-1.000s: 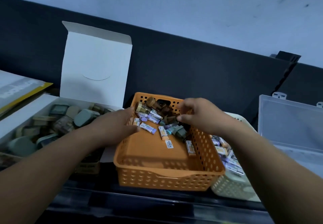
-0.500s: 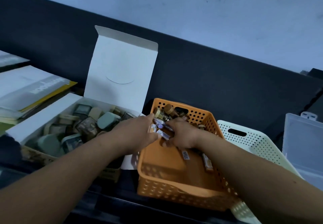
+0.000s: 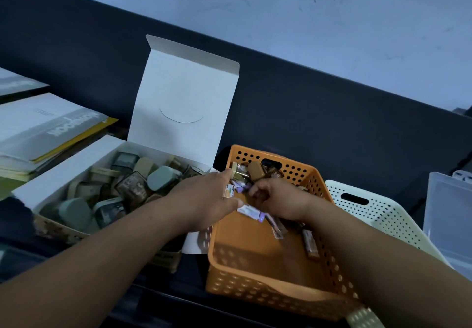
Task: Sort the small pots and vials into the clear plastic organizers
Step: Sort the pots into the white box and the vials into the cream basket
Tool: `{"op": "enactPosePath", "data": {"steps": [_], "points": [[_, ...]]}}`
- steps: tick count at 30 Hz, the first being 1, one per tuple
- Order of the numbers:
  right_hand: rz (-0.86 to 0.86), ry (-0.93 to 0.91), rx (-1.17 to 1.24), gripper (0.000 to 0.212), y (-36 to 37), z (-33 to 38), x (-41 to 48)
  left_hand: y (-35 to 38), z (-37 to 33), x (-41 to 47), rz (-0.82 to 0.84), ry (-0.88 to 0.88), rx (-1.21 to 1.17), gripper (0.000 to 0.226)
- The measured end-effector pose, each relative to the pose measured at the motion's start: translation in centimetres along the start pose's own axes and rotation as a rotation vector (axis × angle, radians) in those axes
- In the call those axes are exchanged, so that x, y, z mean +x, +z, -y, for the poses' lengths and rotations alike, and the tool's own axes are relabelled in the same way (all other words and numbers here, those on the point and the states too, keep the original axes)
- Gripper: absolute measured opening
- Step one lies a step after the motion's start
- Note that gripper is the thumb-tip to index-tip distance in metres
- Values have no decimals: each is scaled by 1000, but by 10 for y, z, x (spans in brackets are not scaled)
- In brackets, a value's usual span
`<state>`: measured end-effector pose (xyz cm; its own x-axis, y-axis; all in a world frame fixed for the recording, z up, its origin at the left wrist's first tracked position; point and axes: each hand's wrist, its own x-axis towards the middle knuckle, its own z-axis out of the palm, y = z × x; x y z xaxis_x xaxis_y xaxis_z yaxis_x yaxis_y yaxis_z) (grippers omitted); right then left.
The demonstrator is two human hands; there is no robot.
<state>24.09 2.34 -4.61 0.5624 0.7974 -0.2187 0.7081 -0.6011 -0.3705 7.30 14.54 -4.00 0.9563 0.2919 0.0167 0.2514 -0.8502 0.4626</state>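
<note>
An orange perforated basket (image 3: 255, 294) holds a heap of small vials (image 3: 258, 171) at its far end and a few loose ones (image 3: 310, 243) on its floor. My left hand (image 3: 201, 202) reaches over the basket's left wall and grips a small orange-labelled vial (image 3: 229, 191) between fingers and thumb. My right hand (image 3: 278, 200) is inside the basket just to its right. Its fingers curl onto purple-labelled vials (image 3: 241, 187); what they pinch is partly hidden. A clear plastic organizer (image 3: 447, 215) stands at the far right.
A white cardboard box (image 3: 69, 164) with its lid up sits to the left, full of small pots (image 3: 161, 178). A cream perforated basket (image 3: 370, 217) lies under the orange one on the right. Booklets (image 3: 46, 128) are stacked at far left. A dark wall panel runs behind.
My view has swung left and closer. My right hand moved from the vial heap's right side to meet the left hand, which now has a vial in it.
</note>
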Motion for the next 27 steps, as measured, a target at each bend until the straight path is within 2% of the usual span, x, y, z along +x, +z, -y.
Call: {"op": "enactPosePath", "data": {"steps": [2,7,11,13,16,18,21,24,26,27], "points": [[38,27,25,35,-10,-2,-7,0,1,0,-1,6,-13,74],[185,30,-220,50,-9,4,-20,-1,-1,1,3,4,-3,74],[284,-37,-58,55,-5,16,-30,-2,-3,-1,-2,2,13,71],[271,-27,-225,54,-2,18,-34,-3,-4,-1,1,4,11,71],[211,13,-429,38,1,13,-40,-2,-3,-1,10,8,-3,73],[169,35,-343,23,-1,9,-41,-2,-2,-1,18,3,-8,75],[80,14,-162,13,-7,9,-37,-1,-1,-2,21,-1,-2,75],[128,-26,-87,26,1,18,-35,-2,-2,-1,13,-3,6,74],[142,-59,-192,35,11,24,-33,-2,-2,-1,10,-6,8,74],[134,-87,-244,32,15,25,-33,-1,-2,-1,11,-7,8,74]]}}
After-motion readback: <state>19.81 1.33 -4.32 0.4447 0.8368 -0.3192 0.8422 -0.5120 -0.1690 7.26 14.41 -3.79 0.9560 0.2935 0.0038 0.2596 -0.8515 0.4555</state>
